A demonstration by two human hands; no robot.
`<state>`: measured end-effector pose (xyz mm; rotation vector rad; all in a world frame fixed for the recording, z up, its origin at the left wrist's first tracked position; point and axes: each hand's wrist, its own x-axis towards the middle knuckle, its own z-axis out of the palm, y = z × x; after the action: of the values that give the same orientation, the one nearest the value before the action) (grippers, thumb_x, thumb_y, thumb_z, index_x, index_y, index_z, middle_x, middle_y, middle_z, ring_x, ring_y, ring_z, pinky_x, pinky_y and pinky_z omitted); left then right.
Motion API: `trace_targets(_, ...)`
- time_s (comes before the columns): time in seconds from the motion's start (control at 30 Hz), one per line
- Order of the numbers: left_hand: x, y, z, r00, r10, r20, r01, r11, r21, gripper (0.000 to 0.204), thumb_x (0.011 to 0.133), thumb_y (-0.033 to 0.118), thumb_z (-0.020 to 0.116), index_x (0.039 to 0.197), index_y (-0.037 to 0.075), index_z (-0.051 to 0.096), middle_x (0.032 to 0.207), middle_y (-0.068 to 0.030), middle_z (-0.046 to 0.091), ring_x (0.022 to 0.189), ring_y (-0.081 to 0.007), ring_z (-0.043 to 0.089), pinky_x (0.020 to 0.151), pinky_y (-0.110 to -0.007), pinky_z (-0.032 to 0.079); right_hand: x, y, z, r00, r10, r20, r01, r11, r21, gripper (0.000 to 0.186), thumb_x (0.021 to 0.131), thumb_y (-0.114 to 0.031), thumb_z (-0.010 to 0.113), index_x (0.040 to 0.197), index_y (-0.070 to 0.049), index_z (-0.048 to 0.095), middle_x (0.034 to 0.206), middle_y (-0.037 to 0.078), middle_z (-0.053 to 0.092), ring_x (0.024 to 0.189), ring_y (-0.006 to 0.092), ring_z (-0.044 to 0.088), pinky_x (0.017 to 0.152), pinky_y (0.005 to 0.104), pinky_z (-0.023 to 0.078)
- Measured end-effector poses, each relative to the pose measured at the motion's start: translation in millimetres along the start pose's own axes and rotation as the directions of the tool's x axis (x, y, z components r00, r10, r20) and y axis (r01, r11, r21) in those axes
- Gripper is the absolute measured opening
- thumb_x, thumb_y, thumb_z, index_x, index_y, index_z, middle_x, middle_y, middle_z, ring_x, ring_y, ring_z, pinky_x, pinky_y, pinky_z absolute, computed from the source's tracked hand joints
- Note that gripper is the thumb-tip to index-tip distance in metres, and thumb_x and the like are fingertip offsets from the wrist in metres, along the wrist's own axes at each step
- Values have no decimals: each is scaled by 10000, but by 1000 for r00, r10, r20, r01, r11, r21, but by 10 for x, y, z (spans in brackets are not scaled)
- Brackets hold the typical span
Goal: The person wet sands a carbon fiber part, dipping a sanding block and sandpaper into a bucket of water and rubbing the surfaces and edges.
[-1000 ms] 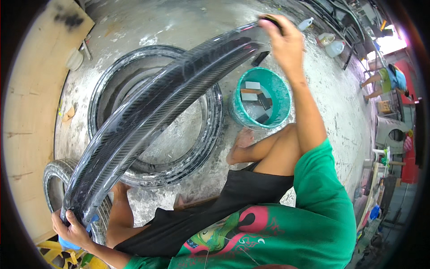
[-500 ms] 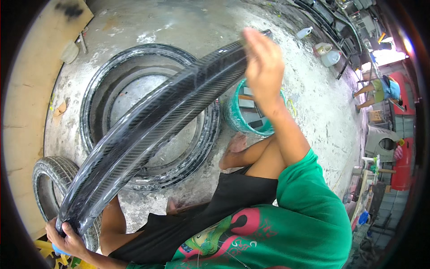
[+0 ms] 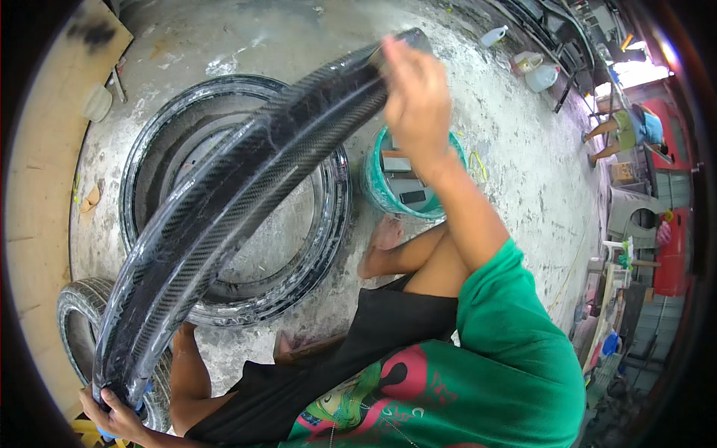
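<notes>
A long, curved, glossy black carbon-fibre panel (image 3: 246,172) slants across the view from lower left to upper right, looking wet in places. My left hand (image 3: 116,417) grips its lower end, thumb on top and fingers around the edge. Near the far upper end, my right hand (image 3: 420,97) lies at the panel's surface, its fingers smeared by motion. Whether anything is under those fingers is hidden. Beneath the panel lies a big black tyre (image 3: 340,216), flat on the floor. A green tub (image 3: 381,198) with water, blocks and a small dark rectangular piece stands below my right forearm.
A smaller tyre (image 3: 71,299) leans at lower left, beside a tan board (image 3: 45,194). Plastic jugs (image 3: 541,78) stand on the stained concrete floor (image 3: 523,179) at upper right. Another person (image 3: 631,131) bends over at far right near red panels (image 3: 672,254). Shelving and clutter line that side.
My right hand has shifted slightly left and up along the panel's far end. The panel's upper end sits a little farther left and higher; the whole view has shifted slightly.
</notes>
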<state>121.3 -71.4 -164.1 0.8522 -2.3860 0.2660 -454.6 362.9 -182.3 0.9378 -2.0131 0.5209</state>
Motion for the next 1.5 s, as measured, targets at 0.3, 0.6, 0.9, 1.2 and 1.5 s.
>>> trace_targets(0.3, -52, -365, 149, 992, -126, 21, 123, 988, 95, 475, 963, 291, 712, 1298, -34, 623, 1239, -202, 660, 1118, -327, 611, 1009, -422, 455, -69, -390, -162, 987, -124, 104, 113, 988, 107, 458, 822, -29, 637, 1275, -79, 678, 1121, 214, 678, 947, 373, 638, 860, 462, 525)
trace_targets(0.6, -39, -396, 219, 998, -64, 23, 61, 994, 87, 476, 971, 285, 701, 1301, -48, 620, 1281, -209, 644, 1154, -335, 598, 1042, -423, 437, 156, -159, 12, 997, -11, -73, 22, 987, 158, 327, 854, -187, 762, 1146, -45, 728, 1083, 153, 728, 980, 309, 686, 851, 413, 556)
trace_targets(0.9, 70, 49, 100, 995, -87, 55, 89, 996, -28, 481, 971, 282, 709, 1303, -53, 617, 1275, -185, 651, 1146, -297, 603, 1024, -399, 450, 254, 62, 131, 997, 71, 23, -70, 997, -21, 377, 824, -28, 612, 1192, -34, 690, 1117, 142, 712, 974, 342, 650, 901, 423, 515)
trace_targets(1.2, 229, 508, 106, 1000, 11, -25, -12, 998, -54, 507, 976, 476, 634, 1126, -8, 648, 1039, -126, 678, 974, -300, 591, 921, -408, 439, 315, 516, 137, 1000, 20, 19, -16, 983, -182, 377, 772, 2, 623, 1131, -77, 711, 1123, 93, 724, 915, 289, 673, 821, 398, 538)
trace_targets(1.5, 106, 453, -113, 996, -9, 84, 14, 998, -56, 404, 978, 337, 676, 1171, -15, 629, 1089, -127, 671, 1022, -287, 595, 943, -399, 445, 396, 124, -20, 995, -57, 81, 58, 998, -13, 387, 786, -9, 613, 1145, -111, 717, 1039, 89, 712, 948, 296, 664, 823, 409, 545)
